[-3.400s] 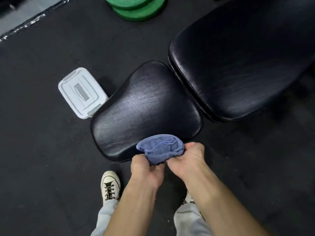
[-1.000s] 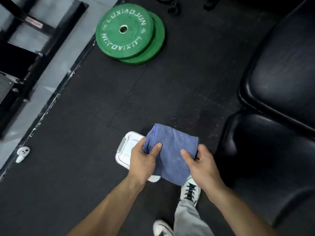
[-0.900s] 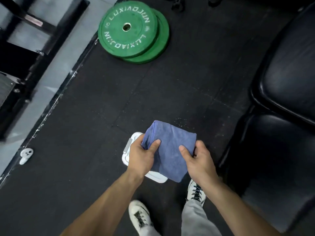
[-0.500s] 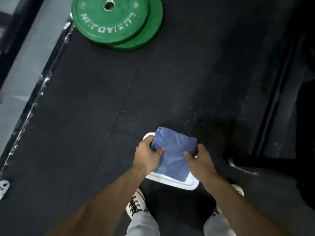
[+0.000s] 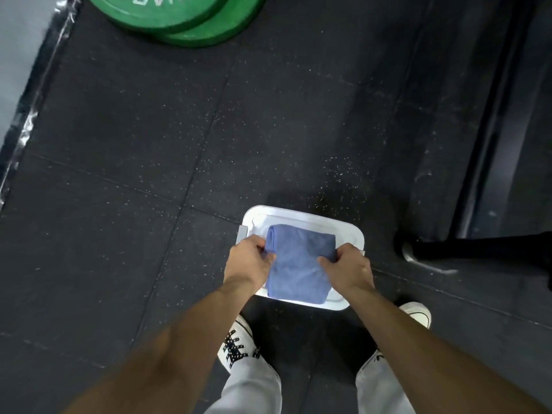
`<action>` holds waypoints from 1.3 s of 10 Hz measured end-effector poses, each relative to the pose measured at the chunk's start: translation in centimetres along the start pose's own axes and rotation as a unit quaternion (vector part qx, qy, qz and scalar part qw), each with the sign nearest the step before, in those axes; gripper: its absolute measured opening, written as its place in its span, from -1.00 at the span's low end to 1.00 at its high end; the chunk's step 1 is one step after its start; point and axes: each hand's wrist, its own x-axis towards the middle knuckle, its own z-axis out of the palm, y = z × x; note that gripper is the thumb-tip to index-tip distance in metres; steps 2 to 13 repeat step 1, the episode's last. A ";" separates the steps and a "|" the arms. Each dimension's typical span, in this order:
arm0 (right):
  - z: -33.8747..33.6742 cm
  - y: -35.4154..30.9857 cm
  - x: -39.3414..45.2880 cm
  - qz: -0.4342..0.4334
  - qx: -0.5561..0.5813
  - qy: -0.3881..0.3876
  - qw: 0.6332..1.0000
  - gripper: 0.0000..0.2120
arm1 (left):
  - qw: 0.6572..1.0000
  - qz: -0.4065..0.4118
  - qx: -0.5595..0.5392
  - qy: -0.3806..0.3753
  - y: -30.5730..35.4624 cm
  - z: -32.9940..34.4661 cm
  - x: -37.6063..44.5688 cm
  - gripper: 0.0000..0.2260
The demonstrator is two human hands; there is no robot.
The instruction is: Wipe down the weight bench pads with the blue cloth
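Looking down at a dark rubber floor (image 5: 149,144), your two bare arms reach to the middle of the frame. Your left hand (image 5: 249,259) and right hand (image 5: 348,268) each pinch a side of a folded blue cloth (image 5: 298,264) over a white plastic box (image 5: 301,218). Two green weight plates (image 5: 191,22) lie stacked at the top. Your white sneakers (image 5: 236,345) show near the bottom edge.

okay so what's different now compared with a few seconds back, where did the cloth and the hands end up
The blue cloth left the bench seat pad, was folded flat, and now sits low over the white lidded box on the floor. The bench pads have gone out of view. The left hand and right hand kept their grip on the cloth's sides throughout. The green weight plates stayed put.
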 end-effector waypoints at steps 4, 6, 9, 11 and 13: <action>-1.4 0.6 -1.2 -0.004 0.026 0.016 1.000 -0.56 | 0.999 0.024 0.042 0.013 0.4 -0.5 -1.4 -0.87; -1.4 0.6 -1.2 -0.004 0.026 0.016 1.000 -0.56 | 0.999 0.024 0.042 0.013 0.4 -0.5 -1.4 -0.87; -1.4 0.6 -1.2 -0.004 0.026 0.016 1.000 -0.56 | 0.999 0.024 0.042 0.013 0.4 -0.5 -1.4 -0.87; -1.4 0.6 -1.2 -0.004 0.026 0.016 1.000 -0.56 | 0.999 0.024 0.042 0.013 0.4 -0.5 -1.4 -0.87; -1.4 0.6 -1.2 -0.004 0.026 0.016 1.000 -0.56 | 0.999 0.024 0.042 0.013 0.4 -0.5 -1.4 -0.87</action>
